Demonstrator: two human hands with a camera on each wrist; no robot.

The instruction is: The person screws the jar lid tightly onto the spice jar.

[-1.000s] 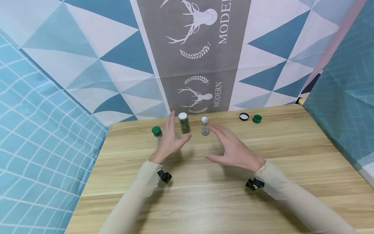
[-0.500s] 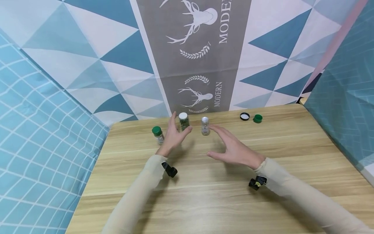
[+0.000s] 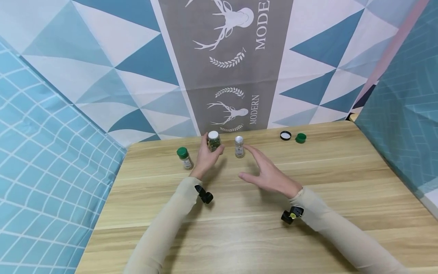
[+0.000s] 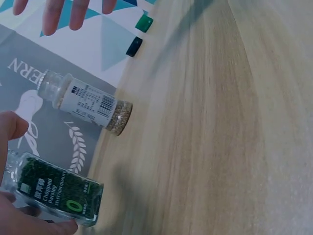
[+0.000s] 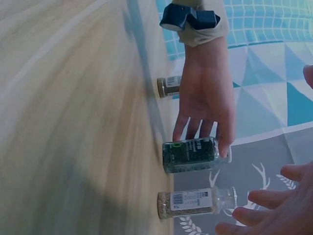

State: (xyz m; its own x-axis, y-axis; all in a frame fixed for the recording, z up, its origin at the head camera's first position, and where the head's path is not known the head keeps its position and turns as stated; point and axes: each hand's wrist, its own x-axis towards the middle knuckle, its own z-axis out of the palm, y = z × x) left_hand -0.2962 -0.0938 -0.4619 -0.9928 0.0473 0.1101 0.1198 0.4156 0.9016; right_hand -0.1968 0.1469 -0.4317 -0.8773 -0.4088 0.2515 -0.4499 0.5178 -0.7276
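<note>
Nearest my head feed, 2 pale sleeves [image 3: 167, 228] reach forward over the wood-grain bench [image 3: 260, 243], each with a black unit [image 3: 205, 196] at the cuff. Beyond the right cuff I see the right hand [image 3: 269, 173] empty, fingers spread and thumb held apart; a fingertip looks close beside the silver-topped jar [image 3: 239, 147], though my left wrist feed shows a gap.

The left hand [image 3: 206, 159] is open around the parsley jar [image 4: 61, 188], fingers on its left side and thumb on its right. The thumb tip stands clear of the glass; whether the fingers touch, I cannot tell.

To the left of that hand, a green-capped jar [image 3: 185, 158] stands on the bench, cap up. The silver-topped jar stands upright too, long axis vertical, grainy contents at its base and a barcode label on its side.

Slightly farther back is the parsley jar, near the rear edge: long axis vertical, white top up, base down (both wrist feeds show it sideways). Its printed label faces my left wrist camera.

Toward the rear right lie a black cap [image 3: 285, 135], white inside showing, and a green cap [image 3: 301, 138]. Behind everything hangs a patterned cloth [image 3: 236, 68] with deer heads.
</note>
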